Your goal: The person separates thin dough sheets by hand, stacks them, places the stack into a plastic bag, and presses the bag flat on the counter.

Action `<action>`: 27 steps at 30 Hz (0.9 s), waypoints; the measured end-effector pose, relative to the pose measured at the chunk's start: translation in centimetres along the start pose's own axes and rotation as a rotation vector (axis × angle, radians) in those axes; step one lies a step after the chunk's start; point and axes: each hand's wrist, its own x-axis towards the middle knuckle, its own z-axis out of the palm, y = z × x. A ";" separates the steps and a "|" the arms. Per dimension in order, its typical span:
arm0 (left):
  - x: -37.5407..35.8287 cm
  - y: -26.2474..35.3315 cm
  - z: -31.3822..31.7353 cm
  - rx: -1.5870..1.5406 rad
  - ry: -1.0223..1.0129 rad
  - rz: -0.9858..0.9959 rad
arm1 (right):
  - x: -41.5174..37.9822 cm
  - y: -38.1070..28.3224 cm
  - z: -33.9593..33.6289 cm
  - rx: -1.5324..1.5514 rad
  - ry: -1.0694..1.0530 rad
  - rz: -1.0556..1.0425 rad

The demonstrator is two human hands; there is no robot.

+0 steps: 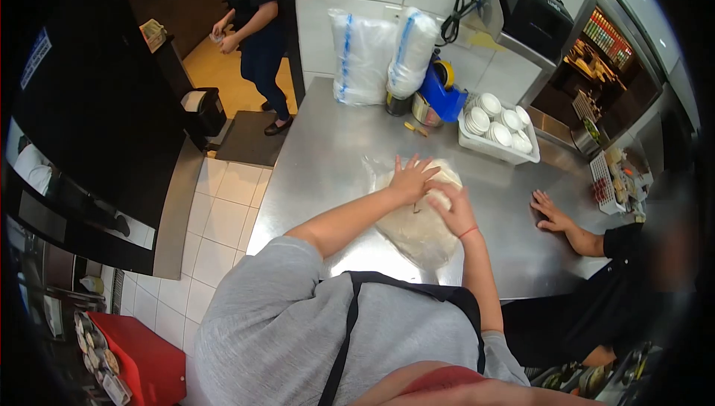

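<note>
A clear plastic bag with pale, dough-like contents (pixel 421 236) lies on the steel table (pixel 313 153) in front of me. My left hand (pixel 411 181) rests on the upper part of the bag with its fingers spread. Against the bag's right side is my right hand (pixel 456 212), its fingers bent over the pale contents and a thin red band at the wrist. The fingertips of both hands come close together at the top of the bag.
Tall plastic packs (pixel 363 56) stand against the wall, beside a blue tape dispenser (pixel 441 95) and a white bin of stacked cups (pixel 497 129). A co-worker's hand (pixel 550 212) lies on the table at right. Another person (pixel 257 26) stands at the doorway.
</note>
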 end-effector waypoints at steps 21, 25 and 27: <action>-3.4 -1.2 4.4 0.125 0.220 -0.002 | 3.0 7.5 7.2 -0.474 0.019 0.410; -3.3 -1.2 4.5 0.132 0.236 0.004 | 2.8 8.0 7.4 -0.471 0.028 0.384; -3.3 -1.2 4.5 0.121 0.247 0.002 | 2.4 8.3 7.5 -0.491 0.017 0.346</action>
